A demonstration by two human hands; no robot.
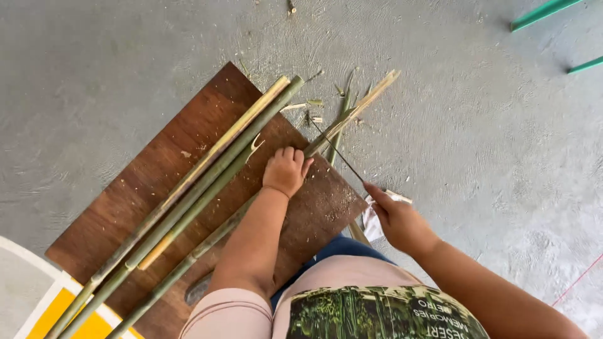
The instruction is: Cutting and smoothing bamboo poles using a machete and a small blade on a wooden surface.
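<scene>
Fingers of left hand (pixel 286 171) clamp a bamboo stalk (pixel 220 233) on the board (pixel 157 188); right hand (pixel 400 221), at 4 o'clock, grips a blade (pixel 337 157) splitting it; next calls for steady pressure.

Your bamboo stalks (pixel 188 201) lie on the board (pixel 125 207) on the floor (pixel 471 125); shavings (pixel 314 103) sit beyond its far edge.

Green bamboo stalks (pixel 207 176), brown wooden board (pixel 151 188), grey concrete floor (pixel 471 125)
</scene>
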